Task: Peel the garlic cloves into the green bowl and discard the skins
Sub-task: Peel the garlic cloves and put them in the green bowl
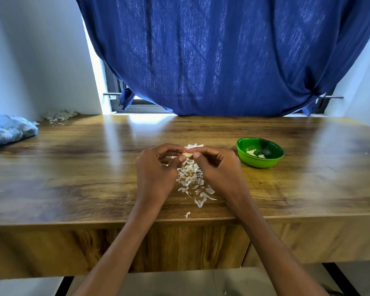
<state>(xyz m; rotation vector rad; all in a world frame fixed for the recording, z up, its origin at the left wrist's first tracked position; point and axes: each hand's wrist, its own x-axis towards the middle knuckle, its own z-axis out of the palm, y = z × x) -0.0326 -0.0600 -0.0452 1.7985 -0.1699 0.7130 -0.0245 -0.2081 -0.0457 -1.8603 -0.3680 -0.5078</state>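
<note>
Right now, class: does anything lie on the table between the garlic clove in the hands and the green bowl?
Nothing visible does. Both hands pinch the garlic clove; bare table lies beyond the right hand up to the green bowl.

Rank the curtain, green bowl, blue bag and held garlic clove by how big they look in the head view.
Largest to smallest:
1. curtain
2. blue bag, cut off by the frame edge
3. green bowl
4. garlic clove
</note>
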